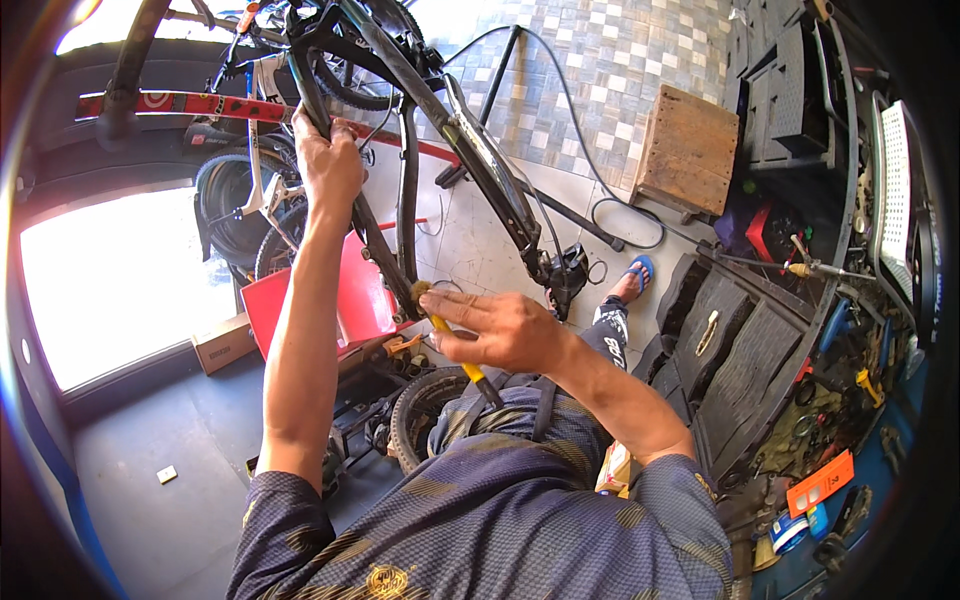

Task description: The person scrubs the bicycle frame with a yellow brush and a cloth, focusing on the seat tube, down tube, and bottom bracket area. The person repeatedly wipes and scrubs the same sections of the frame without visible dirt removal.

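A dark bicycle frame [400, 60] hangs in front of me, with no wheels on the part I see. My left hand [330, 165] is closed around one of its tubes at the upper left. Lower down, my right hand [500, 325] pinches a yellow-handled brush [472, 371], its handle pointing back toward my body. The brush's brownish bristles [420, 289] are at the lower end of a frame tube; whether they touch it is hard to tell. At the end of another tube, a black derailleur-like part [566, 270] hangs to the right.
A red plastic bin or seat [340, 290] stands under the frame, near a bicycle wheel [420, 410]. More bicycles [260, 190] lean at the left. A wooden box [690, 150] sits on the tiles beside a black hose [575, 120]. Tools crowd the bench [735, 350] at right.
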A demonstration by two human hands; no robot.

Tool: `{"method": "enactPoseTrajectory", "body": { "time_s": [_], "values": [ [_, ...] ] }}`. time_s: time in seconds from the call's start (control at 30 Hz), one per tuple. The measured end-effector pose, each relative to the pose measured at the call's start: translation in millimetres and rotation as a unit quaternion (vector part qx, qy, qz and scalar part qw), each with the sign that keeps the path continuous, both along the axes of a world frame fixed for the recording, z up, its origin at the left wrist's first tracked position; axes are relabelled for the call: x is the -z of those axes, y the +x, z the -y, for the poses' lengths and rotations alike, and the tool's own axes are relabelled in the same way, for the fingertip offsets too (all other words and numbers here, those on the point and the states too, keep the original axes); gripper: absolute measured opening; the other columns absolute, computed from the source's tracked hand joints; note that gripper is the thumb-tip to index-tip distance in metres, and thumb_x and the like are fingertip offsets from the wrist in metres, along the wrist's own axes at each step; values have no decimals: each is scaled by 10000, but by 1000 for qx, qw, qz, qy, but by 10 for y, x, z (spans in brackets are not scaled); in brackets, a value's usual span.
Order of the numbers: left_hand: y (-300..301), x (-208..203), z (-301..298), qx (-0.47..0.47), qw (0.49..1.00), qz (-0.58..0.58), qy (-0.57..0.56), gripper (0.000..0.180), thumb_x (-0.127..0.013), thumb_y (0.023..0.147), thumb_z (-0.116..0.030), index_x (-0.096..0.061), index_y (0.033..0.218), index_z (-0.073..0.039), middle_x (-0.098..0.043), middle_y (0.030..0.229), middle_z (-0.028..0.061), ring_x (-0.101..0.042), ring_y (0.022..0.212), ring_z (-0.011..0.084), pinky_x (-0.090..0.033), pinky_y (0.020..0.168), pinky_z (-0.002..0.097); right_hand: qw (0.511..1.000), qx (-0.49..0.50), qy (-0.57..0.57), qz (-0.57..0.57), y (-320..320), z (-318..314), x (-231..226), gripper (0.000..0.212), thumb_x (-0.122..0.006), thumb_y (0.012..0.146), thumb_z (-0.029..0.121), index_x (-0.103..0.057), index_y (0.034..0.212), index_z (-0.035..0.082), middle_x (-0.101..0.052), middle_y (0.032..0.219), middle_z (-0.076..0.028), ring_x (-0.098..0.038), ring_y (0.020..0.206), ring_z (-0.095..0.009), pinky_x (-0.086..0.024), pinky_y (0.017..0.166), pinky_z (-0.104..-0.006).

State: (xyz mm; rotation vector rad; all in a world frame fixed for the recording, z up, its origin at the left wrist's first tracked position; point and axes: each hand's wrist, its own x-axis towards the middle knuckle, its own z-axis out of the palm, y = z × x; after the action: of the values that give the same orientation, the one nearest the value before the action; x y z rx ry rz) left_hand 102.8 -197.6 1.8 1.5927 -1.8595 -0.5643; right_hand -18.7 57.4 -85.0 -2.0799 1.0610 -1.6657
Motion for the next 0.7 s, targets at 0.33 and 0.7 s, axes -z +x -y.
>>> {"method": "enactPoseTrajectory", "body": {
  "time_s": [0.33,0.7],
  "values": [
    [-7,-1,-28,1,1000,7,-17,355,-554,1011,-45,-506,1362,-20,-635,874,64,-596,662,136,-503,540,315,935,-85,206,276,69,132,-27,278,-866,908,202,-695,1064,48,-780,1041,-133,-791,913,-261,-620,786,-334],
    [17,17,29,-6,1000,22,-14,354,-560,1001,-25,-516,1351,1,-635,924,84,-626,797,182,-526,775,345,810,-80,459,356,92,267,-160,532,-758,974,535,-658,1130,36,-674,731,-71,-688,647,-175,-534,632,-350]
  ]
}}
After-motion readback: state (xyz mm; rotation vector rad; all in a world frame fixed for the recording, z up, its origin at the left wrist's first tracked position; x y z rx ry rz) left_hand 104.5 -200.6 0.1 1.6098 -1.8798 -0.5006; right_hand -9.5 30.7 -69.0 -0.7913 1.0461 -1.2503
